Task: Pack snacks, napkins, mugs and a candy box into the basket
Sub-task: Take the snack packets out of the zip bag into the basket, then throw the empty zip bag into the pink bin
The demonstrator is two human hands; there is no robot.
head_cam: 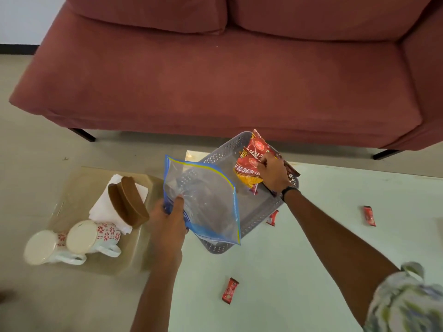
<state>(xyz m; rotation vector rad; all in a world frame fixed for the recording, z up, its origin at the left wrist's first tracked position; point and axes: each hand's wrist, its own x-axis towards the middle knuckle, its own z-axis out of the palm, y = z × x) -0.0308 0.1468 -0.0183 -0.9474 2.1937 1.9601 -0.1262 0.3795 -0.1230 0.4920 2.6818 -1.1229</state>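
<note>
A grey perforated basket (251, 219) sits on the pale table. My right hand (273, 172) grips red snack packets (251, 161) at the basket's far right corner, partly inside it. My left hand (167, 212) holds a clear zip bag (206, 200) with a blue and yellow edge, raised over the basket's left side. On the left, a clear tray (141, 257) carries two upturned white mugs with red flowers (93, 236), folded white napkins (105, 202) and a brown wooden holder (127, 202).
Small red sachets lie loose on the table: one near the front (230, 290), one beside the basket (272, 218), one at the right (369, 215). A red sofa (215, 80) stands close behind the table. Beige floor lies to the left.
</note>
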